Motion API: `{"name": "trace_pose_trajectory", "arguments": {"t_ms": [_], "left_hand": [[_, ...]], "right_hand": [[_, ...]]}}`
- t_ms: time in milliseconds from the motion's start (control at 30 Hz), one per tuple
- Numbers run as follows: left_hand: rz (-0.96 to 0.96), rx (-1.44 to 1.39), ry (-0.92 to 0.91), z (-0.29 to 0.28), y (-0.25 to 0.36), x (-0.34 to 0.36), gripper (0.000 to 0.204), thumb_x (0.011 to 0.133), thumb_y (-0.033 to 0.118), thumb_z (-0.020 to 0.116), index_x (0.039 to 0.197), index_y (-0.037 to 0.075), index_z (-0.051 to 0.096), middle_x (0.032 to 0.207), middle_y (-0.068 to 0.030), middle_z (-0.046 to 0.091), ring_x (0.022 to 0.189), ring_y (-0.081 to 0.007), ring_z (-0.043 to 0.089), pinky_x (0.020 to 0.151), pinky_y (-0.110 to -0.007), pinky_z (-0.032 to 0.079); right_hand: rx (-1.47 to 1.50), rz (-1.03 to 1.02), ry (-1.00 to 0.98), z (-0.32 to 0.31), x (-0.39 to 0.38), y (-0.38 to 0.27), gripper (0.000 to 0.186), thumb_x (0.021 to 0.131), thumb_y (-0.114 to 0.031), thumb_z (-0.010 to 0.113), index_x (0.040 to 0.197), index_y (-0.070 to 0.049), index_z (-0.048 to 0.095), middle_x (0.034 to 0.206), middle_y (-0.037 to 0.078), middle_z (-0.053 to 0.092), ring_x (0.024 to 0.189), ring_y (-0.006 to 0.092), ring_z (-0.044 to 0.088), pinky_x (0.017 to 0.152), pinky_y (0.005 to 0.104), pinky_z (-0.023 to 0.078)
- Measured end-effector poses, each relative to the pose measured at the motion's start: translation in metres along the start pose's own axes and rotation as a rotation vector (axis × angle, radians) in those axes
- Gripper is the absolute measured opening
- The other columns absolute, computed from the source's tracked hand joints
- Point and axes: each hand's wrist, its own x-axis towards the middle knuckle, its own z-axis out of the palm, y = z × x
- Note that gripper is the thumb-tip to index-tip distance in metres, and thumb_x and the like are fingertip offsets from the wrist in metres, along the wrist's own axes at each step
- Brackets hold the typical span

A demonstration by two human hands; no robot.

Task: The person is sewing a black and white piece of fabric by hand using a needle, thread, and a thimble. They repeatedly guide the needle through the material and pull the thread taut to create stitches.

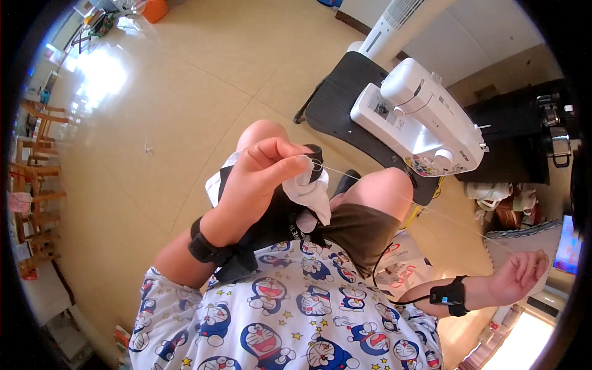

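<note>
Finely stretched thread (341, 172), crumpled white cloth (312, 195)

Wht sewing mach. (427, 117) on blk tbl (333, 98) nr tall wht unit (383, 38); wood chairs (41, 168) far L.

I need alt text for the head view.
A seated person's left hand pinches cloth; a thin thread stretches from there to the right hand, held out wide. Beyond, a white sewing machine sits on a black table.
</note>
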Motion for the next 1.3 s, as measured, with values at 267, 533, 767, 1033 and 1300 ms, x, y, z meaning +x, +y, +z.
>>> {"name": "trace_pose_trajectory", "arguments": {"t_ms": [267, 533, 767, 1033, 1300], "left_hand": [[-0.002, 0.049, 0.015, 0.002, 0.001, -0.001, 0.003, 0.082, 0.004, 0.058, 0.080, 0.002, 0.059, 0.089, -0.0069, 0.062, 0.079, -0.0112, 0.056, 0.074, -0.024, 0.043], [0.047, 0.060, 0.012, 0.005, 0.002, 0.000, 0.004, 0.082, 0.006, 0.057, 0.080, 0.003, 0.057, 0.087, -0.0037, 0.059, 0.080, -0.0102, 0.054, 0.074, -0.024, 0.042], [-0.023, 0.064, -0.110, 0.014, 0.006, -0.002, 0.004, 0.084, 0.005, 0.056, 0.084, 0.000, 0.056, 0.093, -0.0053, 0.059, 0.083, -0.0085, 0.054, 0.075, -0.022, 0.043], [-0.072, 0.131, -0.214, 0.025, 0.006, -0.008, 0.006, 0.084, 0.004, 0.057, 0.087, -0.002, 0.058, 0.093, -0.0055, 0.061, 0.079, -0.0068, 0.056, 0.070, -0.019, 0.045], [-0.080, 0.121, -0.217, 0.020, 0.008, -0.009, 0.012, 0.084, 0.004, 0.057, 0.094, -0.002, 0.061, 0.094, -0.0047, 0.062, 0.081, -0.0065, 0.056, 0.072, -0.020, 0.046]], "right_hand": [[-0.062, -0.016, 0.082, -0.006, 0.001, -0.046, 0.008, 0.088, -0.008, 0.037, 0.085, -0.002, 0.040, 0.070, 0.002, 0.038, 0.040, 0.0083, 0.033, 0.036, 0.0203, 0.025], [0.053, 0.049, 0.066, -0.006, 0.000, -0.034, 0.008, 0.086, -0.005, 0.040, 0.078, -0.004, 0.040, 0.068, 0.001, 0.036, 0.048, 0.0088, 0.031, 0.043, 0.0224, 0.026], [0.046, 0.266, 0.185, -0.007, -0.019, 0.017, 0.007, 0.083, -0.004, 0.042, 0.087, -0.007, 0.047, 0.078, 0.002, 0.046, 0.065, 0.0107, 0.039, 0.050, 0.0199, 0.028], [-1.226, 0.506, -0.852, 0.060, -0.051, 0.162, 0.010, 0.075, 0.000, 0.059, 0.084, -0.003, 0.057, 0.068, 0.004, 0.059, 0.051, 0.0125, 0.054, 0.046, 0.0235, 0.039], [-1.228, 0.446, -0.994, 0.064, -0.053, 0.177, 0.021, 0.076, 0.003, 0.057, 0.096, 0.002, 0.055, 0.071, 0.015, 0.060, 0.058, 0.0265, 0.060, 0.051, 0.0324, 0.046]]}}
